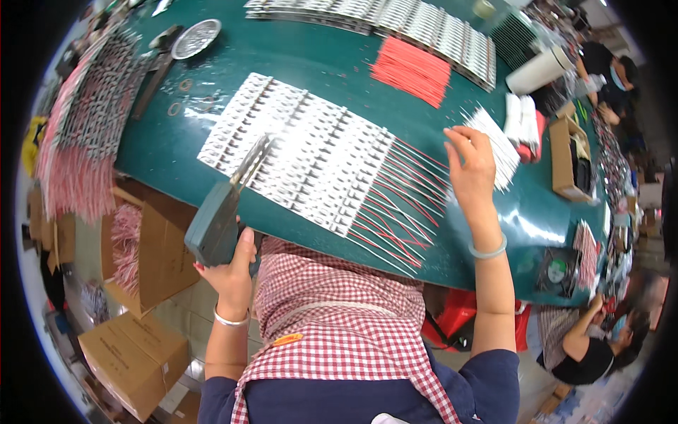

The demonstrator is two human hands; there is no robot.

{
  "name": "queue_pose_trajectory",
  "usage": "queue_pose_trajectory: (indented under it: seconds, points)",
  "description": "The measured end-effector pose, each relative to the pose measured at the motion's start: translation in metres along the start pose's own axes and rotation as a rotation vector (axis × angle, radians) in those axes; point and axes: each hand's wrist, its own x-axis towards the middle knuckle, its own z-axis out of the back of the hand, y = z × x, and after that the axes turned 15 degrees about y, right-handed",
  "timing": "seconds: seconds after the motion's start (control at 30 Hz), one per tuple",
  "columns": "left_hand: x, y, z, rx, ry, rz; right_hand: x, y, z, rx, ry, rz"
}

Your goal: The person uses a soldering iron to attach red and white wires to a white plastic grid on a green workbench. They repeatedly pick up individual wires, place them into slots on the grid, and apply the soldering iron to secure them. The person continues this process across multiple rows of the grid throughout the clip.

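My left hand [233,272] is closed around a dark green, gun-shaped hand tool [212,219]. Its narrow metal end [256,159] reaches over a flat panel of white, slotted strips [304,152] lying on the table, blurred at the tip. Red and white wires [399,205] stick out from the panel's right edge in a loose row. Just beyond the wire ends, my right hand [472,166] is raised with thumb and fingers apart, and I see nothing in it. Beside that hand lies a bunch of white wires [500,152], partly hidden by it.
Red wires [409,71] lie behind the panel, near more stacked strips [438,35]. At the left are a metal dish [196,39] and a heap of wired strips [88,134]. A white bottle [540,69] and cardboard box [571,159] stand right. Two people work at the right.
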Motion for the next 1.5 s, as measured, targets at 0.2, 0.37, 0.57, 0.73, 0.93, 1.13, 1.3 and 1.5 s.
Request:
queue_pose_trajectory:
  seconds: [0.2, 0.37, 0.57, 0.73, 0.93, 1.13, 1.3, 1.5]
  points:
    - [0.066, -0.039, 0.011, 0.038, -0.107, -0.219, 0.017, 0.092, -0.027, 0.268, 0.265, 0.510]
    - [0.129, -0.069, 0.030, 0.229, -0.290, -0.571, 0.004, 0.099, -0.041, 0.330, 0.517, 0.598]
    - [0.244, -0.024, 0.075, 0.182, -0.248, -0.150, 0.003, 0.094, -0.038, 0.379, 0.557, 0.594]
    - [0.205, -0.006, 0.079, -0.098, -0.189, -0.077, 0.013, 0.082, -0.029, 0.548, 0.541, 0.550]
    - [0.157, -0.016, 0.057, -0.146, -0.159, -0.040, 0.105, 0.015, -0.034, 0.106, 0.059, 0.244]
    - [0.123, -0.007, 0.051, -0.211, -0.178, 0.018, 0.166, -0.027, -0.086, -0.118, 0.074, 0.189]
    - [0.108, -0.002, 0.046, -0.214, -0.191, 0.061, 0.172, -0.033, -0.090, -0.130, 0.130, 0.162]
    - [0.105, -0.010, 0.034, -0.253, -0.176, 0.036, 0.176, -0.031, -0.071, -0.148, 0.065, 0.179]
